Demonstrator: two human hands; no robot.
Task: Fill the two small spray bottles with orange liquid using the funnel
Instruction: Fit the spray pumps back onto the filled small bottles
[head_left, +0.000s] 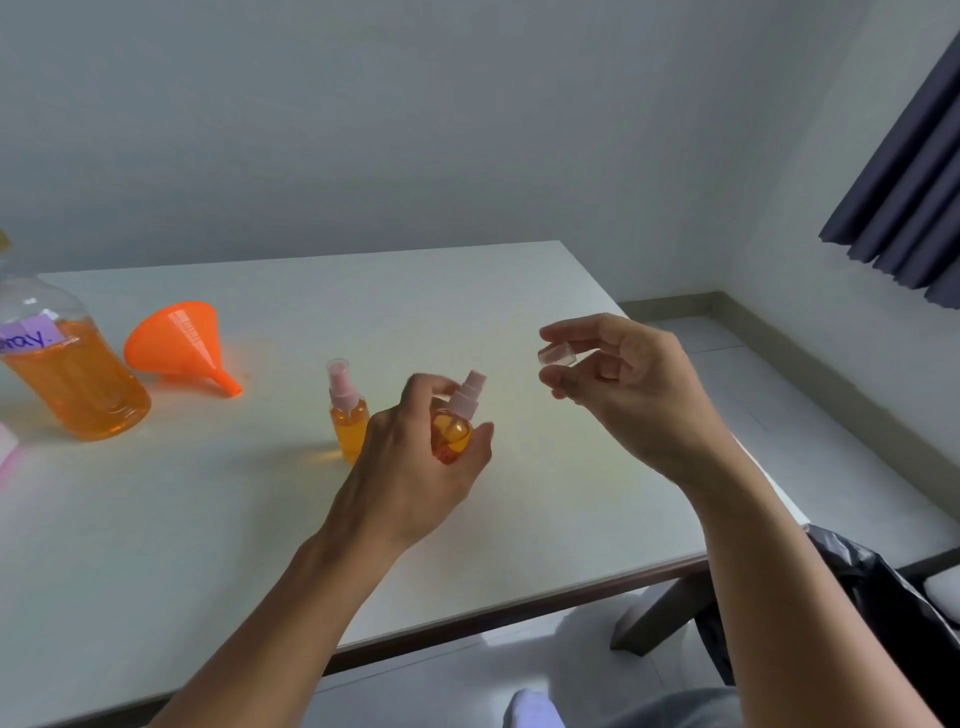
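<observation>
My left hand (415, 467) had its fingers curled round a small pink-topped spray bottle of orange liquid (453, 428), tilted above the white worktop (519, 519), while my right hand (623, 384) pinched a clear plastic cap (557, 357) beside it. Farther off, a second, capped spray bottle (347, 415) stood upright, and beyond it an orange plastic funnel (179, 345) lay on its side.

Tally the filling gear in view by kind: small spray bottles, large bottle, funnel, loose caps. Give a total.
Small spray bottles: 2, the standing spray bottle on the table and the held spray bottle in the left hand
Large bottle of orange liquid: 1
Funnel, lying on its side: 1
Loose clear cap, pinched in the right hand: 1
Total: 5
</observation>
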